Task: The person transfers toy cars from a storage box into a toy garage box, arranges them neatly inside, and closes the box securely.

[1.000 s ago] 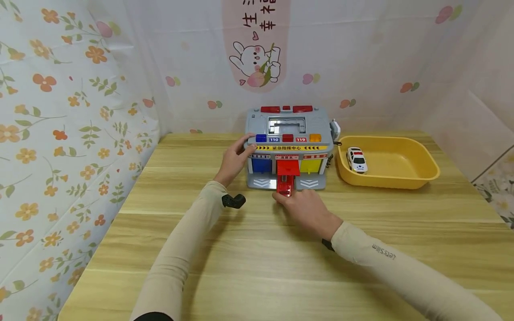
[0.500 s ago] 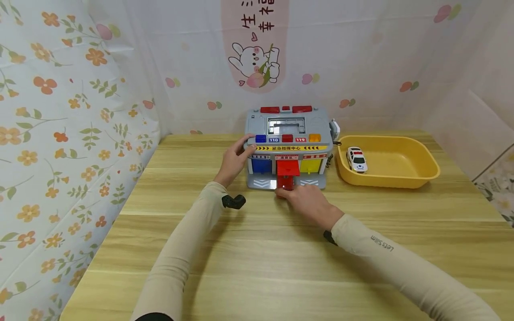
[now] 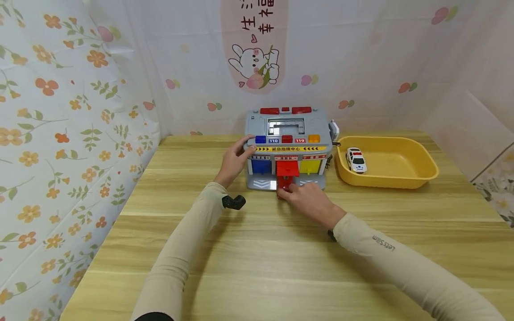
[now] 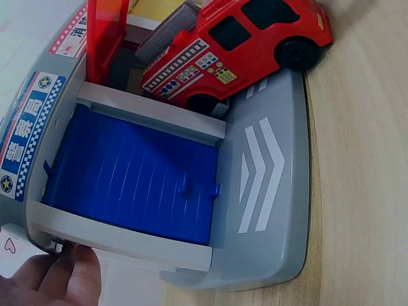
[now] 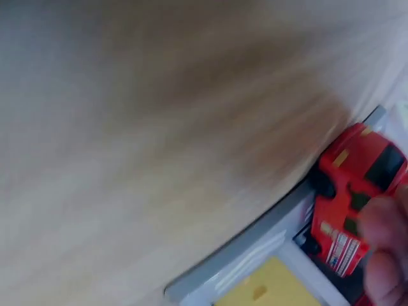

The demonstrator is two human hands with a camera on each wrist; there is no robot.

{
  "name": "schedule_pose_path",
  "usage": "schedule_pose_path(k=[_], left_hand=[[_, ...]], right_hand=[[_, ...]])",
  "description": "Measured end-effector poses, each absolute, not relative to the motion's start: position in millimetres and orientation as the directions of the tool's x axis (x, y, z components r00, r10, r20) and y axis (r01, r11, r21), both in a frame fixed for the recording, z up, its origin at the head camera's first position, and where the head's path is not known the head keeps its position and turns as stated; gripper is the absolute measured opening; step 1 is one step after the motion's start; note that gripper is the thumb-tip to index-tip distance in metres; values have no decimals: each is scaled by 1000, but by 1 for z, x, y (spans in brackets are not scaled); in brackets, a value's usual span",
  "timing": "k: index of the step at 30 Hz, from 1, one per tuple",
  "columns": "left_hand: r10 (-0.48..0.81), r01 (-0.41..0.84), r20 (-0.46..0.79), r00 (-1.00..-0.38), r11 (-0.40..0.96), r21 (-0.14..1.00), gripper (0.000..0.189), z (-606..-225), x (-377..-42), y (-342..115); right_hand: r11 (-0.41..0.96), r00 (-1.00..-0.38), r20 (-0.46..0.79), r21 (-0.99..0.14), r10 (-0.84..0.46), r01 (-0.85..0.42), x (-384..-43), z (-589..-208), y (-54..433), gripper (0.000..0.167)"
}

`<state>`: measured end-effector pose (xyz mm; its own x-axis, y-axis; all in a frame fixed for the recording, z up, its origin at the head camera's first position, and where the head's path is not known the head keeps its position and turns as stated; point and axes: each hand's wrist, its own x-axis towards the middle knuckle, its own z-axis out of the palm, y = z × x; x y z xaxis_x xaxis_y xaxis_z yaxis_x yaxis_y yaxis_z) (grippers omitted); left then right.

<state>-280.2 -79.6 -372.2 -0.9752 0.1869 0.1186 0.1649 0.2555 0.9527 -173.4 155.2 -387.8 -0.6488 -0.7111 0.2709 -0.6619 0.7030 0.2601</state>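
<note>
A grey toy emergency station (image 3: 289, 127) stands on the table with blue, red and yellow bay doors. My left hand (image 3: 234, 164) grips the left edge of its roof; fingertips (image 4: 83, 274) show below the blue door (image 4: 134, 172). The middle red door (image 3: 287, 168) is raised. A red toy fire truck (image 4: 255, 44) sits in that bay, its rear inside and its front out over the grey ramp (image 4: 268, 172). At its front end, my right hand (image 3: 309, 203) holds the truck between thumb and fingers. In the right wrist view, fingers (image 5: 382, 223) lie against the truck's side.
To the right of the station stands a yellow tray (image 3: 393, 180). A white toy police car (image 3: 356, 160) lies at the tray's left side. A patterned cloth (image 3: 192, 53) hangs behind the wooden table (image 3: 257, 267).
My right hand has moved slightly forward, and the fire truck has gone further into the middle bay. My left hand stays on the station's roof edge.
</note>
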Motion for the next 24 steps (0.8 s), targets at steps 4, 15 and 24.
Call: schedule_pose_path(k=[4,15,24], left_hand=[[189,163,116,-975,255,953,42,-374,-280,-80],[205,193,147,-968,228,954,41,-374,-282,-80],[201,194,146,-968,243,950,40,-375,-281,-79]], right_hand=[[642,-603,227,351,-765,-681,-174,-388,157,34],[762,-762,16,-2,-648,-648,-166,-385,157,7],[764,-779,-69,-264,-624,-589,-163,-385,163,12]])
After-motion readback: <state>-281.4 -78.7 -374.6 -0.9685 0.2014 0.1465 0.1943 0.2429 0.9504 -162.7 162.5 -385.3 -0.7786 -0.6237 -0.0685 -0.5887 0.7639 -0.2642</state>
